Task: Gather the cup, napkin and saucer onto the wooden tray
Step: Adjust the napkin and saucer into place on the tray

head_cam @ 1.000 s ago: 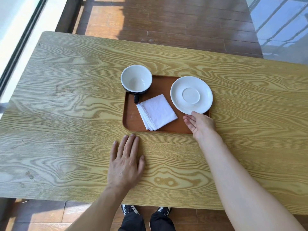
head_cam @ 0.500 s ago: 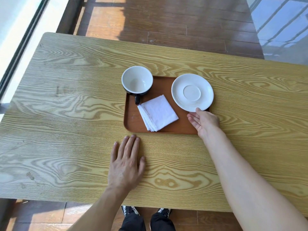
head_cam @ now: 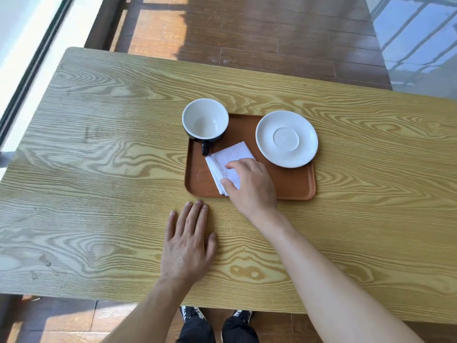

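Observation:
A brown wooden tray (head_cam: 291, 186) lies in the middle of the table. At its far left corner stands a black cup (head_cam: 205, 121) with a white inside, handle pointing toward me. A white saucer (head_cam: 286, 138) rests on the tray's far right corner, overhanging the rim. A folded white napkin (head_cam: 232, 154) lies on the tray between them. My right hand (head_cam: 249, 186) covers the napkin's near half, index finger and thumb touching it. My left hand (head_cam: 188, 241) lies flat on the table just in front of the tray, fingers spread, holding nothing.
The light wood-grain table (head_cam: 99, 169) stretches to both sides of the tray. A brown plank floor (head_cam: 247, 33) lies beyond the far edge, a window frame (head_cam: 32, 60) runs along the left, and my shoes (head_cam: 215, 315) show under the near edge.
My right hand has left the saucer's near edge and moved left onto the napkin. The saucer now sits further onto the tray. My left hand has stayed put.

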